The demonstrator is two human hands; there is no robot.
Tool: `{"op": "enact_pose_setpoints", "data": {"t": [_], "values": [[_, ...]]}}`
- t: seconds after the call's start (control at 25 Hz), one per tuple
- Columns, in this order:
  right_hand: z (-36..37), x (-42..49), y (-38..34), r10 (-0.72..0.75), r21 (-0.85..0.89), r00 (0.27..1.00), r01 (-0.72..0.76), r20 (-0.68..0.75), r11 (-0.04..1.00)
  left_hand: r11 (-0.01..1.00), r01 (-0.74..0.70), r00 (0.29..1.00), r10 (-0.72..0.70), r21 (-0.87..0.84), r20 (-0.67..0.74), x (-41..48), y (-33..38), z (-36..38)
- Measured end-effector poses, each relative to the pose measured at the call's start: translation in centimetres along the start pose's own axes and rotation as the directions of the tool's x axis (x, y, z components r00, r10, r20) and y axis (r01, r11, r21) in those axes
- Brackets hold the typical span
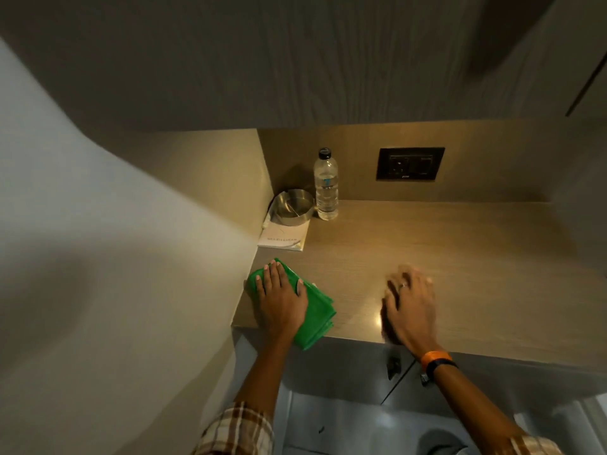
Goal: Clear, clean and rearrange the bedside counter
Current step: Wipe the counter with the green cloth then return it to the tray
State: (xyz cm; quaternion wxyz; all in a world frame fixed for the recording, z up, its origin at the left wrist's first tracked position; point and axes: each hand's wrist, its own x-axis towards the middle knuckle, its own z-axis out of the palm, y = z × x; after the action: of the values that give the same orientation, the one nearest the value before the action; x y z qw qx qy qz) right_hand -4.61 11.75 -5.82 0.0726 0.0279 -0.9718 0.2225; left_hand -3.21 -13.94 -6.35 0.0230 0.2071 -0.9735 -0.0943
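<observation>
- Wood-grain bedside counter (443,244) fills a lit niche under a cabinet, with a dark socket plate (410,163) on the back wall — most of the top is bare.
- Your left hand (282,298) lies flat, fingers spread, pressing a folded green cloth (317,315) onto the front left corner by the side wall; one fold hangs over the front edge. It is pressing the cloth down rather than clutching it.
- Your right hand (410,307) is blurred, palm down near the front edge with nothing visible under it; you cannot tell whether it touches the surface.
- Three items sit bunched in the back left corner: a water bottle (325,185) upright, a steel bowl (293,207) just beside it, and that bowl rests on a white booklet (285,238).
- Judging by this, wiping is under way — the open stretch looks reachable, but the corner beneath those items likely remains uncleaned.
- Rearranging seems left to do.
</observation>
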Motion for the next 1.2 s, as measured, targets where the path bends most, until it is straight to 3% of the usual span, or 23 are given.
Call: {"op": "enact_pose_setpoints", "data": {"t": [0.12, 0.2, 0.32, 0.56, 0.68, 0.8, 0.92, 1.0, 1.04, 1.12, 1.2], "values": [[1.6, -2.3, -7.0, -0.262, 0.238, 0.960, 0.234, 0.093, 0.943, 0.999, -0.043, 0.999, 0.043, 0.008, 0.029, 0.9, -0.7, -0.8], [3.7, -3.6, -11.3, -0.412, 0.234, 0.864, 0.354, 0.288, 0.905, 0.993, -0.108, 0.993, 0.106, 0.051, 0.043, 1.6, -2.5, -1.3], [5.5, -3.5, -12.6, -0.477, 0.144, 0.785, 0.460, 0.394, 0.876, 0.991, -0.115, 0.993, 0.114, 0.064, 0.020, 1.6, -5.0, -1.6], [2.8, -0.3, -7.7, -0.561, 0.316, 0.691, 0.463, 0.455, 0.828, 0.994, -0.047, 0.998, 0.051, 0.101, -0.046, -3.6, -4.7, -2.0], [0.6, 0.2, -5.1, -0.523, 0.342, 0.725, 0.402, 0.448, 0.849, 0.991, -0.121, 0.992, 0.122, 0.055, -0.018, -6.7, -2.6, -3.5], [-1.3, 0.2, -2.4, -0.414, 0.345, 0.816, 0.283, 0.403, 0.895, 0.972, -0.189, 0.981, 0.194, -0.137, 0.019, -9.6, 0.1, -3.6], [-2.5, -0.6, -0.4, -0.248, 0.432, 0.914, 0.092, 0.320, 0.897, 0.914, -0.056, 0.978, 0.131, -0.401, 0.162, -10.2, 2.6, -2.9], [-2.5, -1.5, -0.2, -0.136, 0.504, 0.946, -0.032, 0.294, 0.863, 0.880, 0.004, 0.973, 0.107, -0.474, 0.207, -9.6, 3.6, -2.6], [-2.5, -2.0, -0.4, -0.088, 0.463, 0.953, -0.059, 0.290, 0.885, 0.871, 0.020, 0.973, 0.096, -0.492, 0.211, -9.3, 3.8, -2.6], [-2.1, -2.9, -0.5, 0.029, 0.130, 0.963, -0.066, 0.270, 0.989, 0.867, 0.029, 0.976, 0.084, -0.497, 0.203, -9.0, 3.9, -2.5], [-2.0, -3.5, -0.3, 0.144, -0.152, 0.960, -0.109, 0.240, 0.982, 0.881, 0.011, 0.982, 0.081, -0.473, 0.172, -9.1, 3.9, -2.3]]}}
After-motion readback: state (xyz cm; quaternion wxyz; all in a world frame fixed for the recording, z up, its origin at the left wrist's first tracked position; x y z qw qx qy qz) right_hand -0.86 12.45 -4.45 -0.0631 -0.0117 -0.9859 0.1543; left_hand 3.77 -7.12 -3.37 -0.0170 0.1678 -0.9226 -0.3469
